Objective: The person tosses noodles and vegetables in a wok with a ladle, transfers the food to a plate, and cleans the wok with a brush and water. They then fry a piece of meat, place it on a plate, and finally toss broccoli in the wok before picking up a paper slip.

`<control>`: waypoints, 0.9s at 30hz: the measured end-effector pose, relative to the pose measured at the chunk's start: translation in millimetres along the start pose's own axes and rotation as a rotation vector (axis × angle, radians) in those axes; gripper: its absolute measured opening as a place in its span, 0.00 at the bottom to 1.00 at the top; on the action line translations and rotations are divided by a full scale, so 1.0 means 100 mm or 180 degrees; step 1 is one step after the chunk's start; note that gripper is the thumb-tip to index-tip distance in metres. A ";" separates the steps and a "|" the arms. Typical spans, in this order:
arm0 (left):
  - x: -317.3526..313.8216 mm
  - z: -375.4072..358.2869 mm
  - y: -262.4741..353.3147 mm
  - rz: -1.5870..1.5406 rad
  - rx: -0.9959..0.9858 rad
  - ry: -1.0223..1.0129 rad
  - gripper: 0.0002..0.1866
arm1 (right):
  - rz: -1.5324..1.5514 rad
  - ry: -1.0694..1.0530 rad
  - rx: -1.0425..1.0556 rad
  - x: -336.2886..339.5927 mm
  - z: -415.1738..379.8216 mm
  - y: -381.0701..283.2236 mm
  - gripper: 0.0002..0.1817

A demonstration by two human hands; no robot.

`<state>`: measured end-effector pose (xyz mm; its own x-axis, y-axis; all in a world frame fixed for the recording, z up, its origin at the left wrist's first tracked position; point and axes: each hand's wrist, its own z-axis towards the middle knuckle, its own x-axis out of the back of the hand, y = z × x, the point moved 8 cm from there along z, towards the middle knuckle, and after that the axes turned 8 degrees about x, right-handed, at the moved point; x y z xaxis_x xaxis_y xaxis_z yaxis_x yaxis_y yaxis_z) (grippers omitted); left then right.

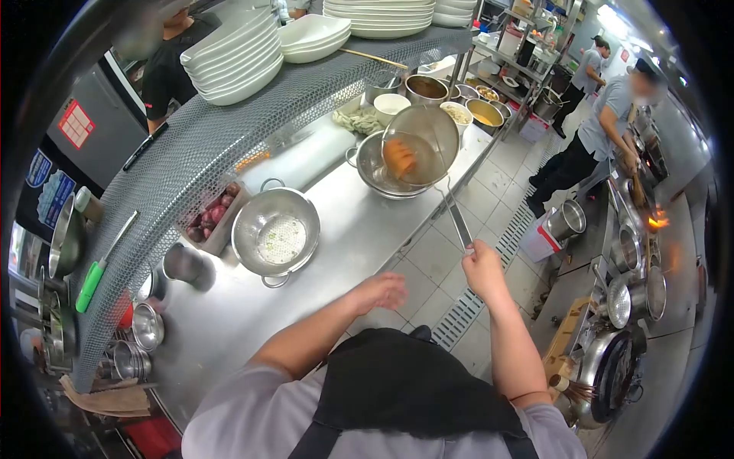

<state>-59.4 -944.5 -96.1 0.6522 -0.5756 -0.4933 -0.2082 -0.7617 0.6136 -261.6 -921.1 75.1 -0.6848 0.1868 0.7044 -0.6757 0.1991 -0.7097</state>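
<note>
Colander: steel, centre-left on counter. Left hand: loosely open, holding nothing, at counter edge. Strainer: round mesh, orange food inside, upper centre over bowl. Right hand: clamped on strainer handle, over open floor aisle.

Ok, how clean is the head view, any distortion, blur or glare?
Head view: strong fisheye bending with black corners; left hand motion-blurred, right hand sharper on the strainer; ceiling lights blow out top right, and the steel counter shows soft glare.
</note>
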 end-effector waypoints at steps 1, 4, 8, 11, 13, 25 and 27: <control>0.04 0.06 0.13 -0.0204 -0.0252 0.0117 0.22 | -0.0405 0.0162 0.0236 0.00 0.02 -0.04 0.12; 0.07 0.36 0.61 -0.1221 -0.0673 -0.0127 0.29 | -0.0842 0.0361 0.0467 0.06 0.03 -0.24 0.12; 0.12 0.57 1.11 -0.2546 -0.1244 0.0209 0.44 | -0.0936 0.0575 0.0708 0.11 0.05 -0.40 0.12; 0.16 0.62 1.33 -0.2954 -0.1550 0.0430 0.52 | -0.0113 0.0268 0.0535 0.05 0.15 -0.16 0.11; 0.23 0.77 1.44 -0.2931 -0.1678 0.0268 0.52 | 0.0509 0.0113 0.0063 0.07 0.10 -0.01 0.10; -0.07 0.97 1.05 -0.1509 -0.1248 0.0517 0.35 | 0.4529 -0.0019 -0.1255 0.37 -0.94 1.17 0.10; -0.38 0.90 0.72 -0.0829 -0.0844 0.0189 0.31 | 0.4682 0.0317 -0.1250 0.66 -1.47 1.42 0.13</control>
<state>-164.5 -1004.1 -89.1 0.7011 -0.3485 -0.6221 0.1613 -0.7723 0.6144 -362.8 -739.3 21.8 -0.6318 0.4996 -0.5927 0.6910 0.0165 -0.7227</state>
